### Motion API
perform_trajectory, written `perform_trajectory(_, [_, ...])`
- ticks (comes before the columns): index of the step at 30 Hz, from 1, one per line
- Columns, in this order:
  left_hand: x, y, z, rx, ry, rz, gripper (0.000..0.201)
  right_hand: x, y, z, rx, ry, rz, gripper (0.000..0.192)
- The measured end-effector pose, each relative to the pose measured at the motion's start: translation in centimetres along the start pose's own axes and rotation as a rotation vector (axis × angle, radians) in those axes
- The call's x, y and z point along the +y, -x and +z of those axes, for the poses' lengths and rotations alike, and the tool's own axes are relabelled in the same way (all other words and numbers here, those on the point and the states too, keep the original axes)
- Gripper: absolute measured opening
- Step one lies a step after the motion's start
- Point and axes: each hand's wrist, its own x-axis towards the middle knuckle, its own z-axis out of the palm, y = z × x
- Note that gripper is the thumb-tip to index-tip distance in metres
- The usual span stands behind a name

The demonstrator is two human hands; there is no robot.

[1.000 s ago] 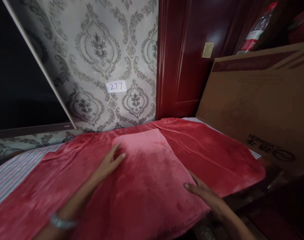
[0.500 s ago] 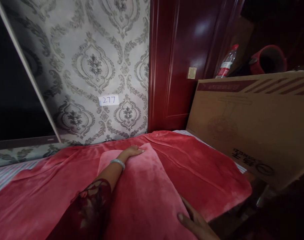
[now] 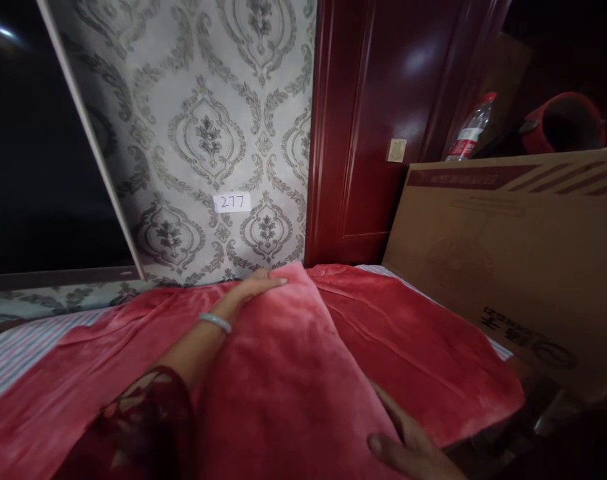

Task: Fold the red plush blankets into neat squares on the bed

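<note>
A pink plush pillow [image 3: 288, 373] lies on a red fleece blanket [image 3: 413, 340] that covers the bed. My left hand [image 3: 256, 285] reaches forward and rests flat on the pillow's far edge, close to the wall; a pale bangle sits on that wrist. My right hand [image 3: 408, 443] lies on the pillow's near right side, fingers spread, at the bottom of the view. Neither hand grips anything that I can see.
Patterned wallpaper [image 3: 208, 140] with a small label reading 277 [image 3: 232, 202] backs the bed. A dark red door [image 3: 383, 120] stands to the right. A large cardboard box [image 3: 523, 247] leans at the bed's right edge, with a plastic bottle [image 3: 470, 130] behind it. Striped sheet [image 3: 18, 347] shows at left.
My left hand has slid up along the pillow to its far edge by the wall. The pillow has shifted toward the wall. My right hand stayed on the pillow's near right side.
</note>
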Motion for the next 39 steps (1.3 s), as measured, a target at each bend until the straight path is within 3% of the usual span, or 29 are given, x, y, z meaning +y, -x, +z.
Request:
perform_trajectory(2, [2.4,2.2,-3.4,0.066,0.068,0.033,0.047,-3.4,-0.2,0.1,0.059,0.112,-0.052,0.092])
perform_trajectory(4, [4.6,4.5,-7.1,0.214,0.157,0.097,0.046,-7.2,-1.6,0.0,0.103,0.255,-0.105,0.092])
perform_trajectory(7, [6.8,7.1,-11.7,0.385,0.283,0.194,0.046,-12.4,-6.3,-0.5,0.088,0.465,-0.276,0.087])
perform_trajectory(11, [7.5,9.3,-15.4,0.605,0.286,0.322,0.048,-17.9,-14.0,-0.4,0.117,0.812,-0.572,0.069])
perform_trajectory(14, [7.1,12.0,-16.8,0.741,0.123,0.433,0.056,-20.0,-16.0,0.4,0.258,1.066,-0.865,0.07])
perform_trajectory(16, [5.6,14.9,-16.8,0.724,-0.028,0.454,0.064,-18.8,-15.3,0.9,0.326,1.228,-0.989,0.075])
perform_trajectory(19, [0.9,20.0,-14.9,0.668,-0.22,0.37,0.06,-11.9,-12.5,1.1,0.296,1.405,-1.032,0.071])
perform_trajectory(23, [-7.4,26.5,-10.4,0.583,-0.127,0.054,0.038,0.8,-7.9,0.3,-0.012,1.449,-0.837,0.06])
perform_trajectory(25, [-10.1,28.7,-8.9,0.457,-0.118,-0.114,0.027,4.5,-5.9,-0.1,-0.08,1.368,-0.732,0.053])
perform_trajectory(27, [-11.3,29.9,-8.1,0.406,-0.123,-0.228,0.028,5.6,-4.8,-0.5,-0.074,1.261,-0.631,0.045])
perform_trajectory(30, [-10.7,30.1,-7.4,0.523,-0.08,-0.293,0.043,4.4,-4.9,-1.0,0.081,1.083,-0.494,0.043])
perform_trajectory(34, [-9.2,29.1,-5.6,0.619,-0.088,-0.289,0.055,3.9,-5.9,-1.0,0.336,0.886,-0.224,0.063])
perform_trajectory(39, [-9.1,28.2,-4.5,0.554,-0.174,-0.375,0.054,5.6,-6.1,-0.9,0.372,0.776,-0.012,0.08])
